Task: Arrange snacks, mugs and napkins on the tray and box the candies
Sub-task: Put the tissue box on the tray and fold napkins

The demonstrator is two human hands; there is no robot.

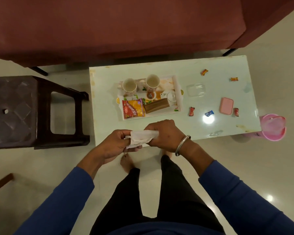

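One camera sits on the person's head, looking straight down from high up at the table (210, 68).

At the lower middle of the frame, the left hand (116, 144) and right hand (165, 134) both grip a crumpled white napkin (140, 138) over the near edge of the white table (227, 129). Above them, at frame centre, a tray (179, 99) holds two mugs (129, 85) and a snack packet (133, 108). To the right, wrapped candies (191, 111) lie scattered around a pink box (226, 106).
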